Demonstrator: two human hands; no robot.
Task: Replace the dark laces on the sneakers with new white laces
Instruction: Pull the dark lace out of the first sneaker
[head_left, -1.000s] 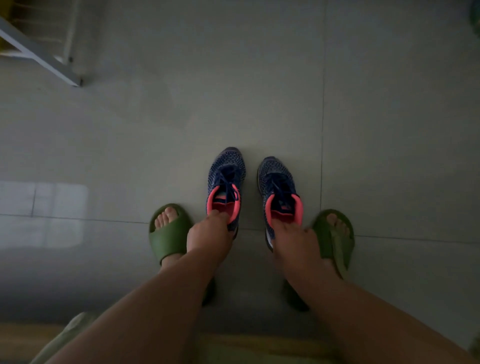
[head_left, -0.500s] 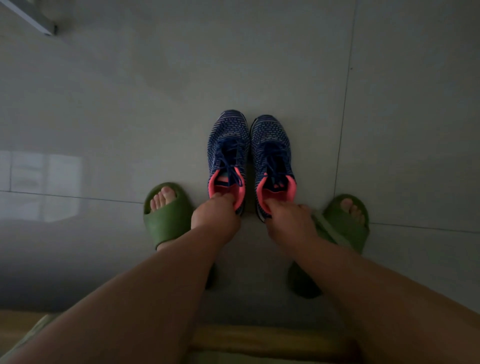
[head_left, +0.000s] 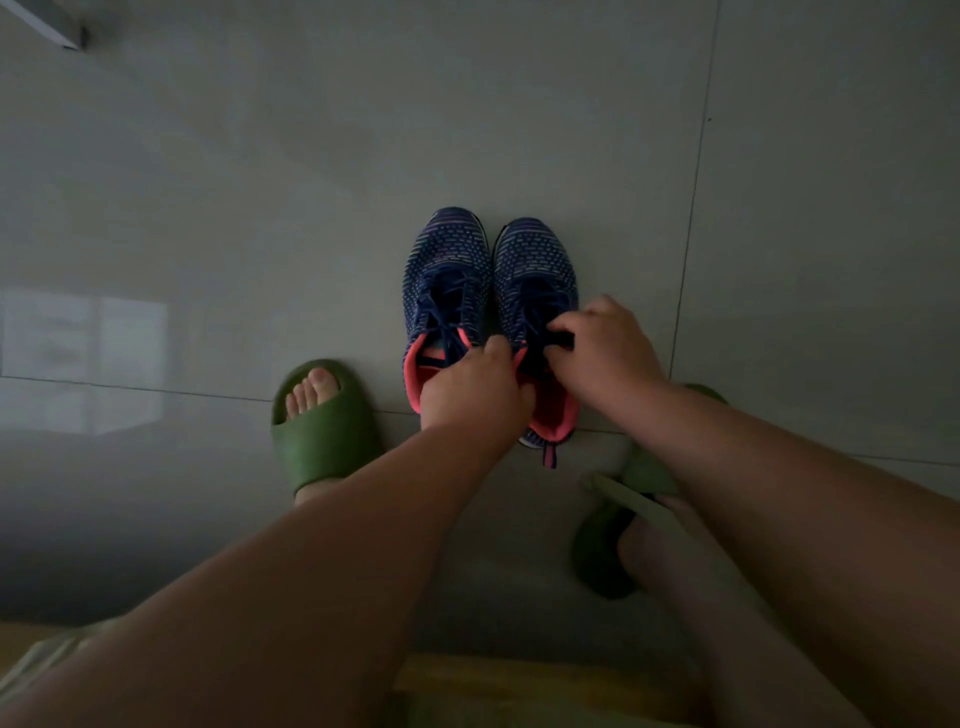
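Observation:
Two dark blue knit sneakers with pink linings stand side by side on the grey tile floor, toes pointing away from me. The left sneaker (head_left: 445, 270) and the right sneaker (head_left: 535, 265) both carry dark laces (head_left: 447, 301). My left hand (head_left: 475, 392) lies over the gap between the two collars, its fingers curled at the right sneaker's tongue. My right hand (head_left: 605, 348) pinches the dark lace on the right sneaker near its top eyelets. No white laces are in view.
My feet wear green slides: the left slide (head_left: 322, 431) beside the left sneaker, the right slide (head_left: 618, 540) partly under my right forearm. A pale metal frame corner (head_left: 57, 26) shows at the top left. A yellowish seat edge (head_left: 519, 680) runs along the bottom.
Both hands have moved forward from the heels onto the right sneaker. My right hand now pinches its lace, and my left hand has crossed over from the left sneaker's heel.

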